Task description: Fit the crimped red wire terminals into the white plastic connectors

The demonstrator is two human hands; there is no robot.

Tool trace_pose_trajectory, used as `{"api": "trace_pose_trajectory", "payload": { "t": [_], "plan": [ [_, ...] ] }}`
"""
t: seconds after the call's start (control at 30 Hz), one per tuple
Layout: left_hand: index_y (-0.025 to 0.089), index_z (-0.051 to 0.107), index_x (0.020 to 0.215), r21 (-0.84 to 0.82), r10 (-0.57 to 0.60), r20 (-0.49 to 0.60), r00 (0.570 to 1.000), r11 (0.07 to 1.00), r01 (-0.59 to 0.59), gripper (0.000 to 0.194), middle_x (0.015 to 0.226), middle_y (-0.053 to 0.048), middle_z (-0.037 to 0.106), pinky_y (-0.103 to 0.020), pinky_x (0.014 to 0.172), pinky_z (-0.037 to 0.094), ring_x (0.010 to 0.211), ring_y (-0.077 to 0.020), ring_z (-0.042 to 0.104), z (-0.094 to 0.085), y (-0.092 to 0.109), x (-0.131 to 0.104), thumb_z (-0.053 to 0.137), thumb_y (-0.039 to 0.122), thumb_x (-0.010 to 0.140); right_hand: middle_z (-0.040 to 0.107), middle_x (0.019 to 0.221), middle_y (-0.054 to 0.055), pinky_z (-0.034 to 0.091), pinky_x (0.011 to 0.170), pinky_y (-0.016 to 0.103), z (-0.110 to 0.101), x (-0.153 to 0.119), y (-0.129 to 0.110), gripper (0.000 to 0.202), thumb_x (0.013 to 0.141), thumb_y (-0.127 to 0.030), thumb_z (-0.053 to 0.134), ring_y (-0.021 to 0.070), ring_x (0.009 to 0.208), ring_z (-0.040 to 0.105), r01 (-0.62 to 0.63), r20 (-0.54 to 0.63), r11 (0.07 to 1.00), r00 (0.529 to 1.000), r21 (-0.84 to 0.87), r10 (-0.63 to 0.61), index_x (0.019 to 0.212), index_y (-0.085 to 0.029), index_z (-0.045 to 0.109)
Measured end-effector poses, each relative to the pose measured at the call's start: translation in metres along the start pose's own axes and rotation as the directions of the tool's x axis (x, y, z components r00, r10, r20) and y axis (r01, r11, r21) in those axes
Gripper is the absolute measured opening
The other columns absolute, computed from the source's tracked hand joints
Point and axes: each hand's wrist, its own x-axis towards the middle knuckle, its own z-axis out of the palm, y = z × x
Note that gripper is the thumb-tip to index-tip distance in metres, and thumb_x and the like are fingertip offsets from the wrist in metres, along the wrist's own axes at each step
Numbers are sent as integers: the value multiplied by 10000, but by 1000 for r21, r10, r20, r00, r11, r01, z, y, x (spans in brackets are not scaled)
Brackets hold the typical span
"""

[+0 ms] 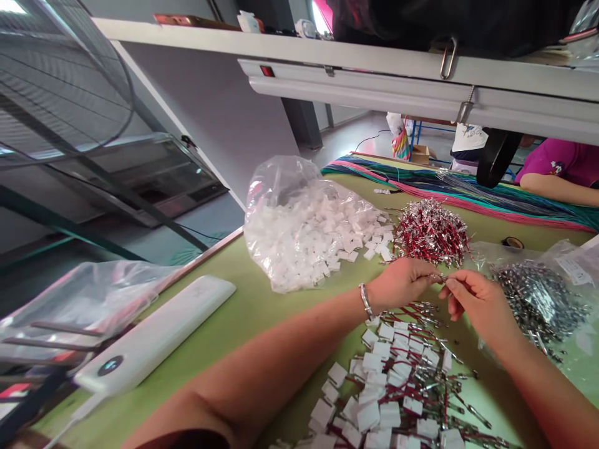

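Observation:
My left hand (406,282), with a bracelet at the wrist, pinches a small metal terminal (438,277). The fingertips of my right hand (484,307) meet it from the other side, closed on the same small part; its exact shape is mostly hidden. Just behind the hands rises a pile of short red wires with metal ends (431,232). Below them lie many red wire pieces with white plastic housings (381,393) and metal ends, spread over the green tabletop (262,324). To the right, a clear bag of dark metal terminals (538,305) lies open.
A clear bag of white housings (304,224) spills toward the red pile. A long white device (159,337) with a cable lies left. Long coloured wires (468,190) run along the back, near a black tape roll (512,242). A shelf with a lamp (374,87) hangs above; another person's arm (561,187) shows behind.

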Motion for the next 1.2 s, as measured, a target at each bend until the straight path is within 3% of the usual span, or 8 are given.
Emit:
{"api": "trace_pose_trajectory", "payload": {
  "t": [0.17,0.33,0.53,0.73,0.9,1.03,1.1,1.2],
  "plan": [
    [160,670,893,-29,5,0,1000,1000,-5,270,846,-32,689,-239,708,450,769,-111,599,-2,-1,0,414,245,904,640,694,21,431,421,244,-1,0,5,229,818,-414,560,107,494,525,38,-45,997,998,61,-36,828,-194,621],
    [161,659,855,153,69,23,997,986,-72,262,813,-18,676,-234,675,425,746,-104,588,-3,-1,-2,400,122,854,585,603,-18,378,427,229,-9,2,6,230,831,-389,524,84,434,456,51,-9,979,998,-196,-54,731,-201,610],
    [180,608,825,584,210,148,966,770,-257,202,756,-21,629,-270,540,321,671,-129,553,-5,0,-7,416,125,858,491,503,-45,272,376,215,-13,-1,2,299,830,-402,512,65,372,356,-51,115,970,990,-237,81,609,-202,535],
    [180,588,814,666,115,262,958,697,-266,171,755,-23,627,-282,516,268,658,-137,544,-6,4,-5,442,191,902,614,603,7,345,368,221,-4,4,7,233,823,-388,506,96,409,464,-151,120,972,977,-181,175,705,-199,574],
    [175,642,732,642,-144,251,957,765,-53,211,744,-34,660,-271,534,295,645,-137,543,-15,2,1,474,191,858,698,792,47,427,454,239,-42,22,5,319,821,-472,522,139,560,573,-45,-142,936,990,-349,-6,931,-209,664],
    [167,658,703,480,-125,317,940,876,-45,223,719,-35,661,-261,603,369,641,-126,531,-23,3,1,488,207,841,716,807,64,429,444,256,-91,35,11,386,834,-512,484,122,473,523,-79,-245,906,969,-415,-28,919,-194,685],
    [172,674,728,370,-68,329,942,927,-62,223,732,-29,668,-251,653,400,659,-118,539,-27,4,1,479,197,834,728,806,76,438,478,272,-112,40,18,333,825,-453,498,155,526,573,-102,-219,795,975,-598,-40,872,-194,702],
    [171,680,829,261,-90,125,988,964,54,237,794,-32,670,-247,684,413,704,-117,553,-34,5,2,454,238,851,743,828,52,452,603,305,-129,44,27,201,771,-339,567,210,678,638,-82,-116,563,993,-823,-25,820,-227,728]
  ]
}}
